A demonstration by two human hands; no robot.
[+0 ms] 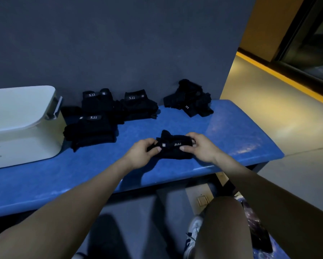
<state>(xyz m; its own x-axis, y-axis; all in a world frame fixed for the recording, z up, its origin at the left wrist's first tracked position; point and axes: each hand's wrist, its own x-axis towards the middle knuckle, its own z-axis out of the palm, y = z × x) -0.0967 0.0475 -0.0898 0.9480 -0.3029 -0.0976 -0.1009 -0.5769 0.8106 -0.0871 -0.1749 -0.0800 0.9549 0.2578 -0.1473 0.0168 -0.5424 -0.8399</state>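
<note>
head | folded black sock point(175, 149), white label | left hand point(141, 153), right hand point(201, 146) pinch ends

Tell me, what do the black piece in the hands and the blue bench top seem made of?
The black piece: soft matte knit fabric, probably; it folds limply and creases. The blue bench top: hard, glossy, perhaps plastic or coated; it reflects light patches.

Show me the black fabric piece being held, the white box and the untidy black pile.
black fabric piece point(172, 153), head view, on its lower folded body.
white box point(20, 109), head view, on its lid.
untidy black pile point(189, 99), head view, on its middle.
</note>
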